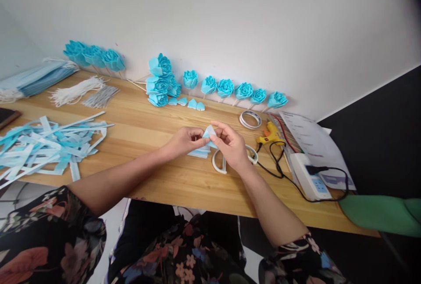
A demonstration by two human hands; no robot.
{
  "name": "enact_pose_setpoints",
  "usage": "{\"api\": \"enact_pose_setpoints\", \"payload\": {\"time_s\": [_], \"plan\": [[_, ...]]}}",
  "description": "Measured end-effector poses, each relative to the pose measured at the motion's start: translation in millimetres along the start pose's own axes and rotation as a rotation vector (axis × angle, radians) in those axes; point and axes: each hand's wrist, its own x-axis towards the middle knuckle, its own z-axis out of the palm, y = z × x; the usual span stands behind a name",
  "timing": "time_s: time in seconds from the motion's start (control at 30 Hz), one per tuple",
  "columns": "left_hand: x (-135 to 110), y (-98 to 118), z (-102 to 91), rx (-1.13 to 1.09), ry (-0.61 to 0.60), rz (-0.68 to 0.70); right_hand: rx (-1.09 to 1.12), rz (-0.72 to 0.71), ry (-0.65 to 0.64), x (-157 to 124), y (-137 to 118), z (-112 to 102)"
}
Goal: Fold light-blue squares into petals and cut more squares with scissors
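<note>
Above the wooden table, a small folded piece of light blue mask fabric comes to a point at its top. My left hand pinches its left side between thumb and fingers. From the right, my right hand grips the same piece, its thumb lying across the front. Below it lie several flat blue fabric pieces, partly covered by my hands. White-handled scissors rest under my right hand, which hides their middle. Four-sided or curved, several loose petals lie farther back.
Blue fabric roses on sticks line the wall. Cut strips, white ear loops, grey wires and masks lie left. Tape, a yellow glue gun and a corded power strip lie right.
</note>
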Motion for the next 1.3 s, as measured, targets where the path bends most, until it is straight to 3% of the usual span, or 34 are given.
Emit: {"api": "enact_pose_setpoints", "payload": {"time_s": [0.27,0.6,0.93,1.3], "plan": [[2,0,-7.6,-0.185,0.074,-0.123,-0.105,-0.120,0.058,2,-6,-14],[2,2,-7.5,-0.267,0.047,-0.146,-0.295,-0.270,-0.087,4,-7,-15],[1,2,-6.0,-0.123,0.049,-0.095,-0.283,-0.225,-0.117,6,-10,-16],[3,1,-10.0,-0.237,-0.017,-0.159,-0.277,-0.204,-0.190,5,-9,-20]]}}
